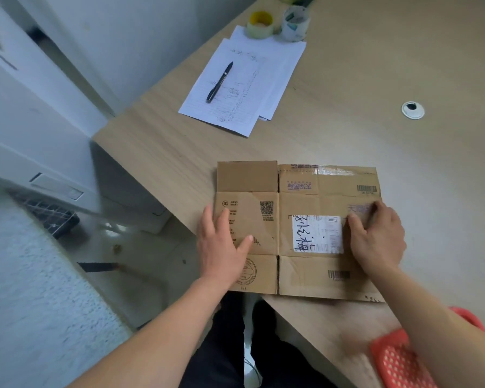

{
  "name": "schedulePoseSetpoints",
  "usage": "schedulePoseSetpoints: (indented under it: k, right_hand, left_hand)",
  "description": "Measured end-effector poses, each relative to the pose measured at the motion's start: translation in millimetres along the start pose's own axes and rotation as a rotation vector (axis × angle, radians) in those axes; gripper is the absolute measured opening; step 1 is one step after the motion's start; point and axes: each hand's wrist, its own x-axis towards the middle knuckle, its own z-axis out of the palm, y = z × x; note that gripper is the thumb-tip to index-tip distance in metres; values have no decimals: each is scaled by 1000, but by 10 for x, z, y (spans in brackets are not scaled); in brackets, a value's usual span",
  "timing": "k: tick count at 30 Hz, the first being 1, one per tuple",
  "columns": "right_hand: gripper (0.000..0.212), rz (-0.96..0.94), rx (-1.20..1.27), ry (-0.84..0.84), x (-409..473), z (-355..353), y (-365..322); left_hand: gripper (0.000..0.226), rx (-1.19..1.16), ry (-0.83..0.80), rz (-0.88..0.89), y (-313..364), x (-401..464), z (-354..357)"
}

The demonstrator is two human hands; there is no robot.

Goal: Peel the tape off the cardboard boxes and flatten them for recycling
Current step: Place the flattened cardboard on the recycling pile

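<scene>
We saw the cardboard box (297,228) already lying flat at the near corner of the surface (347,121), its near edge reaching a little over the rim. Our left hand (224,245) rested on its 9 o'clock panel with the fingers spread and straight; our right hand (375,236) lay at 3 o'clock beside the white label (317,233), fingers bent, but we could not tell if it pinched something. The board seemed light and stiff, best taken by the outer edges. A strip of tape (331,171) remained at 12 o'clock. Farther away lay papers (244,85) with a pen (219,82) and two tape rolls (260,24), well apart; a red basket (398,359) stood at 5 o'clock.
</scene>
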Motion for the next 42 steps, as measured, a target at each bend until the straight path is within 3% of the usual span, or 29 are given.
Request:
schedulePoseSetpoints:
  k: [5,8,13,19,22,26,33,37,42]
  right_hand:
    - [57,137,137,-69,3,-129,-158]
    - [54,129,149,-130,-39,-212,-288]
    - [80,17,161,-168,-230,-273,-689]
    - [82,-152,144,-203,-562,-187,-1211]
    - [76,-210,202,-307,-750,-105,-1476]
    - [52,-331,291,-456,-1114,57,-1864]
    - [64,-612,240,-655,-2262,438,-2660]
    - [76,-719,158,-636,-3133,713,-3116]
    - [73,-811,128,-633,-4161,1138,-3646]
  left_hand:
    - [84,-243,5,-183,39,-45,-179]
    - [92,-406,37,-300,-67,-115,-318]
    - [91,-250,232,-292,-173,-331,-650]
    - [93,-120,348,-367,-553,-599,-973]
    - [92,-250,418,-389,-890,-802,-1200]
    - [87,-299,518,-483,-1409,-1177,-1535]
    - [86,-366,669,-621,-2439,-1858,-2025]
    - [90,-346,715,-708,-3229,-2229,-2334]
    - [89,-323,752,-797,-4141,-2676,-2780]
